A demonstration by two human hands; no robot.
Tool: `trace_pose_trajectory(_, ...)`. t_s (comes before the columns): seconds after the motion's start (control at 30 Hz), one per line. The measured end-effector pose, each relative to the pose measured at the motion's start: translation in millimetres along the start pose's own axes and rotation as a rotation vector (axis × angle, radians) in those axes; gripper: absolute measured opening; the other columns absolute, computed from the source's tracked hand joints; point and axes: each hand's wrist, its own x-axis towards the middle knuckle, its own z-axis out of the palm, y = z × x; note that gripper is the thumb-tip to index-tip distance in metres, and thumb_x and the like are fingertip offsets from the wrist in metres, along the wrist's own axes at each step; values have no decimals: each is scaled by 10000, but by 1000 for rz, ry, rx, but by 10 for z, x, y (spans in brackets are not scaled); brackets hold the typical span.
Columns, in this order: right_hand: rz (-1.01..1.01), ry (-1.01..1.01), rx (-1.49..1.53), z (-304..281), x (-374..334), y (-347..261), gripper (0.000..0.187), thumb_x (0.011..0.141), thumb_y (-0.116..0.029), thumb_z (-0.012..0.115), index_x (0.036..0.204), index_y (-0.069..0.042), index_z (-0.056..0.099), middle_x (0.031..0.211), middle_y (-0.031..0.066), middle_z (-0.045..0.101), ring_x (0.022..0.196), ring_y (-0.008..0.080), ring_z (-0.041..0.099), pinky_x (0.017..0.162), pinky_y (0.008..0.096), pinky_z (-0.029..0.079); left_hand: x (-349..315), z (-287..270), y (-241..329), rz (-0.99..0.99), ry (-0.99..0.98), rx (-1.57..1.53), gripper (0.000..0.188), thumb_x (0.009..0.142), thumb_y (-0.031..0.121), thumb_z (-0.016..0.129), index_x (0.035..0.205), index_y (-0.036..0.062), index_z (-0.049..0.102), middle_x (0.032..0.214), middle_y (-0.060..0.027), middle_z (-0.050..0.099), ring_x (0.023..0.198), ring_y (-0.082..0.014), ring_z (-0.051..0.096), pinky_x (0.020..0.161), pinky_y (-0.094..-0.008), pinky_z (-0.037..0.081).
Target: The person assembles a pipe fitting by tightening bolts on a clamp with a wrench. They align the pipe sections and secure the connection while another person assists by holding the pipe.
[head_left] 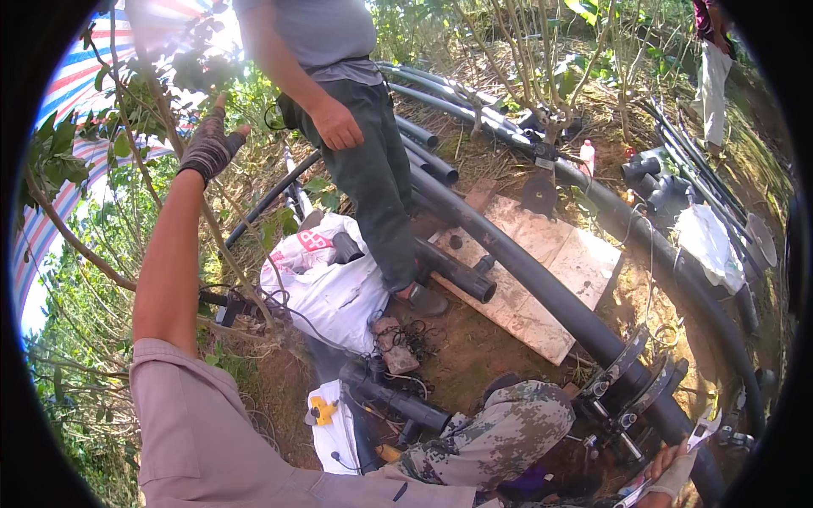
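My left hand (212, 146), in a dark fingerless glove, is raised at the upper left with its fingers stretched apart and nothing in them. It is beside thin leafy branches. Low on the right, my right hand (671, 474) is closed round a silvery wrench (705, 426), partly cut off by the picture's rim. The wrench's jaws point up and right, next to a thick black pipe (542, 292). Metal ring clamps (627, 372) with bolts encircle that pipe near my knee in camouflage trousers (508, 427).
A person in dark trousers (360, 169) stands ahead, beside white sacks (334, 288). Stained boards (529, 262) lie under the pipe. Another long black pipe (677, 262) curves along the right. A second person (714, 85) stands far right. Short pipe fittings (398, 398) lie nearby.
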Motion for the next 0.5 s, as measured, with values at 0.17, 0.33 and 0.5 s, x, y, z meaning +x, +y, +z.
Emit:
trace_pose_trajectory(0.17,28,38,-2,-121,-182,-44,434,1021,-526,542,763,-179,510,417,13,367,257,202,336,259,354,279,-794,470,1131,293,-265,-612,571,909,317,744,1385,52,570,1141,-180,707,1036,-314,686,916,-401,536)
trace_pose_trajectory(0.33,37,35,85,101,-664,-167,213,1065,-425,495,1158,-234,512,524,-3,380,311,196,326,289,385,302,-2524,963,2708,875,-625,-804,876,919,447,706,1551,6,290,1503,-278,436,1360,-422,481,1141,-444,395)
trace_pose_trajectory(0.5,88,22,36,352,-935,-371,253,1073,-273,511,838,-184,478,521,16,406,350,191,356,327,355,313,-3702,975,3863,1084,-780,-1118,736,901,466,689,1457,32,476,1487,-243,469,1389,-417,438,1163,-464,360)
